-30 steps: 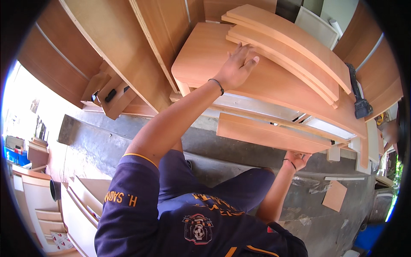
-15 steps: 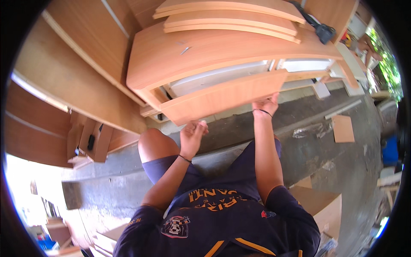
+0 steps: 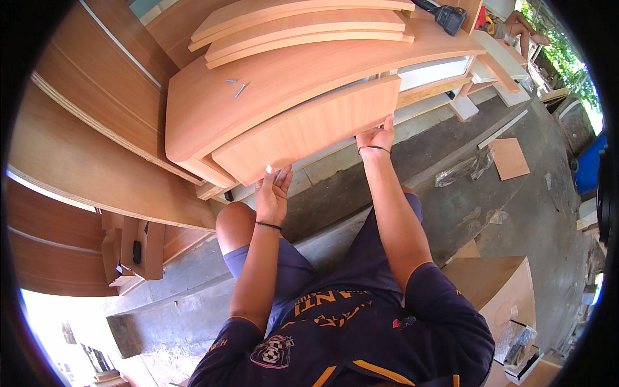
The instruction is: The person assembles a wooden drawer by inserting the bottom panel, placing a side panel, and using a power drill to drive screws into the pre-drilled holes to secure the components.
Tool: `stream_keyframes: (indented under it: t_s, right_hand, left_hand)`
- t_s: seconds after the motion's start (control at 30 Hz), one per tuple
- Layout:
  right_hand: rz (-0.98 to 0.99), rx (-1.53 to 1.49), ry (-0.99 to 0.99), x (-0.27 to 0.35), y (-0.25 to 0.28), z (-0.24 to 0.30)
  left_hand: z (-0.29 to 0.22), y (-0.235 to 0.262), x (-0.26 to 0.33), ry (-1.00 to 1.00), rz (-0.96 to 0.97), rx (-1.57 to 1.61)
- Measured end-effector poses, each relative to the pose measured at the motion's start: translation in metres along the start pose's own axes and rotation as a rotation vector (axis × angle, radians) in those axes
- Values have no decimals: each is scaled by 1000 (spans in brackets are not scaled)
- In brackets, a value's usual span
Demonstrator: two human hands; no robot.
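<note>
A light wood-grain front panel (image 3: 309, 129) sits tilted against the long opening in the front of a low cabinet (image 3: 277, 87). My right hand (image 3: 376, 137) holds it by the lower edge near its right end, the thumb up on the face. At the lower left edge is my left hand (image 3: 272, 198), its thumb on the panel's face and its fingers slightly spread along the underside. The panel hides most of the opening behind it. Two small metal pieces, apparently screws (image 3: 240, 89), lie on the cabinet top.
Curved wooden boards (image 3: 303, 39) are stacked on the cabinet top, with a dark power tool (image 3: 449, 19) beside them. Tall wooden panels (image 3: 103, 84) stand at the left. A square wood piece (image 3: 510, 158) and clear plastic wrap (image 3: 456, 173) lie on the floor. Another person's legs (image 3: 523, 31) show far right.
The panel has moved up and closer against the cabinet front, covering more of the opening. My left hand has come up onto its lower edge. The view has shifted.
</note>
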State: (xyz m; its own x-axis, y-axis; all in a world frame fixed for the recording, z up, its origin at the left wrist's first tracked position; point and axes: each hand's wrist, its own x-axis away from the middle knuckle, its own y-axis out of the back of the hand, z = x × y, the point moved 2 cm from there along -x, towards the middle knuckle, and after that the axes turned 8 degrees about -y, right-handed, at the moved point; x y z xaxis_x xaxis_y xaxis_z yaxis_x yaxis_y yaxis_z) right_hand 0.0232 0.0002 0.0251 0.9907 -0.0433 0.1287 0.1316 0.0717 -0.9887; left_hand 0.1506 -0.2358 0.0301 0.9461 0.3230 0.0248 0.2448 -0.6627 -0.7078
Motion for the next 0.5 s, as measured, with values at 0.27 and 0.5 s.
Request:
stream_keyframes:
  t_s: [0.27,0.5]
  right_hand:
    - [-79,230,-34,-6,9,-7]
    - [21,412,-16,-5,11,2]
  left_hand:
    - [-6,7,-11,-34,-10,9]
    - [-16,15,-22,-67,15,-51]
